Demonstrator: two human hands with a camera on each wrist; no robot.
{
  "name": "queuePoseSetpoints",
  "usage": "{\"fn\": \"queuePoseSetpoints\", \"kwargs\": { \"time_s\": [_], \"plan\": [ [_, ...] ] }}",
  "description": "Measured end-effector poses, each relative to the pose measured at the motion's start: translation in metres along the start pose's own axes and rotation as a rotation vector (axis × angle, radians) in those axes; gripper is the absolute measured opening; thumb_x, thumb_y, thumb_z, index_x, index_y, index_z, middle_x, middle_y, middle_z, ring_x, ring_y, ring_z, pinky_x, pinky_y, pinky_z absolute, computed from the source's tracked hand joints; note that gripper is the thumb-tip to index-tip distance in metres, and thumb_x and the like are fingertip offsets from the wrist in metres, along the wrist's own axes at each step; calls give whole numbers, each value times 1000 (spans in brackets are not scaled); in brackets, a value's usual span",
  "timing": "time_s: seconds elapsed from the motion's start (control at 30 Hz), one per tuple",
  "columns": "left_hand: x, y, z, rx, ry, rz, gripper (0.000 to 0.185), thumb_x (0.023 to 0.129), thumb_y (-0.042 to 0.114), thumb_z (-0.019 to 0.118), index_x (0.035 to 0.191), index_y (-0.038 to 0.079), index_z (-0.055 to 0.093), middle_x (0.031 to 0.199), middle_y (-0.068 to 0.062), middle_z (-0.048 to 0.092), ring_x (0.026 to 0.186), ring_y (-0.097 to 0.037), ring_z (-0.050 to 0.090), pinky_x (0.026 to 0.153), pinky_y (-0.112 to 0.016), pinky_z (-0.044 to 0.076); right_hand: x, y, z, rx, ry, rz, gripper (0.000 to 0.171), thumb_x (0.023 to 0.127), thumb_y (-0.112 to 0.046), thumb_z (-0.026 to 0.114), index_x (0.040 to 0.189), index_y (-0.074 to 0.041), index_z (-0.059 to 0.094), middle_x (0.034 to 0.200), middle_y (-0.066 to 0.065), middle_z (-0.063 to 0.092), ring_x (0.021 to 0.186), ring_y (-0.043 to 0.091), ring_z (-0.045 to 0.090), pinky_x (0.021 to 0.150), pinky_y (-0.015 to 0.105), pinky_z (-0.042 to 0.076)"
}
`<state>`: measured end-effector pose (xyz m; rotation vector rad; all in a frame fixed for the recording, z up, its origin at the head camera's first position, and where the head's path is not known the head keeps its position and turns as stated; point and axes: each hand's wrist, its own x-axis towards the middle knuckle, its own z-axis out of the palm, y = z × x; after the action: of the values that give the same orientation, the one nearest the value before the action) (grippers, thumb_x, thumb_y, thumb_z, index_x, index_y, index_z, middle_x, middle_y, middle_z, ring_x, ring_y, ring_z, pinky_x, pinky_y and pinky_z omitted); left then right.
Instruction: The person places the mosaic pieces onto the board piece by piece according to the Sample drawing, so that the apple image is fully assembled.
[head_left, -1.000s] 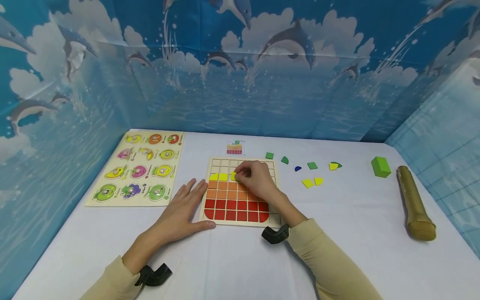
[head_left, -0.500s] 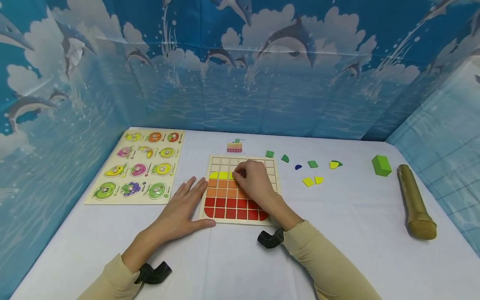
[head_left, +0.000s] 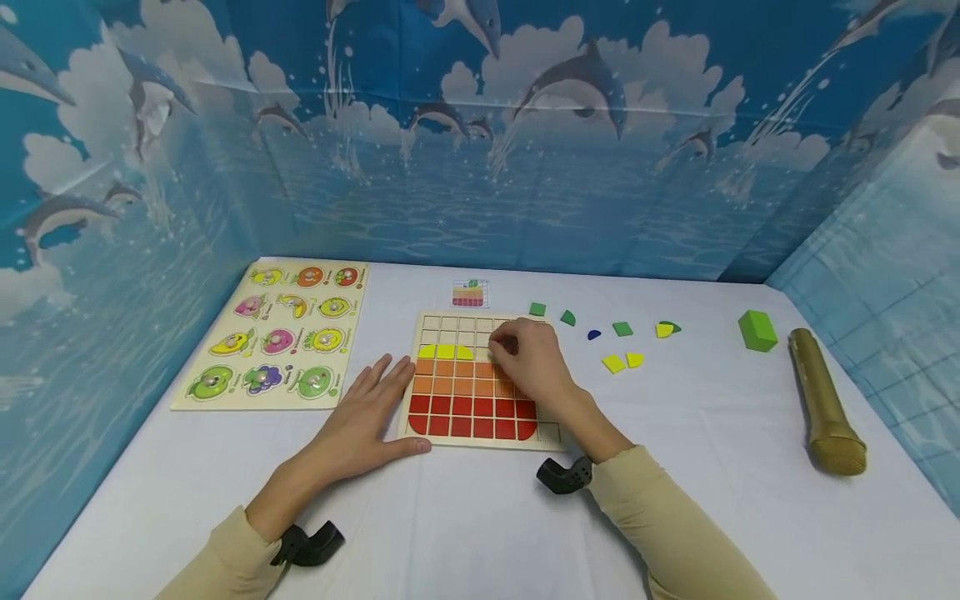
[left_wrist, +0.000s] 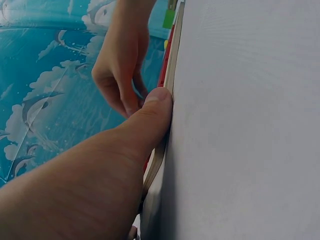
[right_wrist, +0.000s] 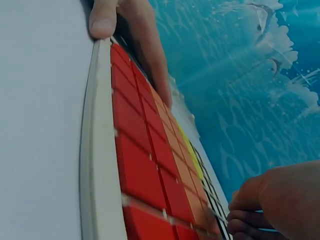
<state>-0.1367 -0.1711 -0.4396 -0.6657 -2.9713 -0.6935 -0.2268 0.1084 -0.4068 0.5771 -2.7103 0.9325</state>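
Grid board (head_left: pixel 480 379) at centre of the head view, lying flat on the white table (head_left: pixel 465 533). We see its lower rows filled with red tiles (head_left: pixel 472 417), orange tiles (head_left: pixel 457 377) above them, and three yellow tiles (head_left: pixel 445 352) at the left of the next row up; the top rows show bare cells.

Our left hand (head_left: pixel 358 429) lies flat on the table at the board's lower left edge, fingers straight and slightly spread, holding nothing. In the left wrist view the thumb (left_wrist: pixel 152 112) presses against the board's wooden rim.

Our right hand (head_left: pixel 534 362) sits over the right half of the board, fingers curled downward, fingertips bunched at the row level with the yellow tiles. The right wrist view shows the fingertips (right_wrist: pixel 245 220) pinched together just above the grid, lower right of that frame; whether a tile sits between them we cannot tell.

Loose pieces (head_left: pixel 622 350) lie scattered right of the board in the head view: green, yellow, one blue. A small pattern card (head_left: pixel 470 293) lies just above the board. A fruit peg puzzle (head_left: pixel 281 333) lies left of centre. A green block (head_left: pixel 756 330) and a gold microphone (head_left: pixel 823 400) lie at the right of the frame, near each other. Dolphin-print backdrop (head_left: pixel 480 125) fills the upper frame.
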Motion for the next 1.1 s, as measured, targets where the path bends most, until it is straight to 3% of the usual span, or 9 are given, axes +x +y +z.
{"fn": "queuePoseSetpoints", "kwargs": {
  "time_s": [0.33, 0.53, 0.7, 0.87, 1.1],
  "plan": [
    [0, -3, 2, -8, -4, -10, 114, 83, 68, 76, 169, 12, 25, 175, -9, 26, 164, -34, 12, 133, -55, 13, -24, 47, -38, -27, 59, 10, 12, 95, -7, 76, 104, 0, 80, 93, 12, 77, 82, 25, 69, 75, 39, 61],
    [-1, -2, 2, -12, -2, -10, 114, 83, 68, 77, 168, 11, 26, 175, -9, 27, 164, -35, 13, 133, -55, 13, -43, 80, -74, -70, 75, 78, 18, 95, -1, 73, 111, 4, 77, 103, 20, 76, 91, 32, 71, 82, 50, 64],
    [0, -2, 2, -7, -3, -3, 114, 84, 68, 76, 168, 10, 26, 175, -9, 26, 164, -35, 13, 133, -55, 13, -54, 101, -107, -123, -23, 196, 29, 94, 0, 72, 122, 5, 74, 118, 26, 74, 105, 40, 70, 91, 56, 61],
    [0, -1, 1, 0, -2, -1, 114, 84, 69, 75, 168, 10, 26, 175, -9, 27, 164, -35, 13, 133, -54, 13, -56, 114, -122, -153, -151, 232, 36, 91, -2, 77, 127, 1, 74, 123, 25, 72, 114, 42, 66, 96, 58, 59],
    [-1, 1, 0, -9, 1, 6, 114, 84, 69, 75, 168, 10, 26, 175, -9, 26, 164, -34, 13, 133, -54, 13, -57, 121, -124, -149, -151, 204, 25, 91, 2, 78, 116, -1, 78, 113, 20, 75, 105, 37, 67, 92, 55, 62]
  ]
}}
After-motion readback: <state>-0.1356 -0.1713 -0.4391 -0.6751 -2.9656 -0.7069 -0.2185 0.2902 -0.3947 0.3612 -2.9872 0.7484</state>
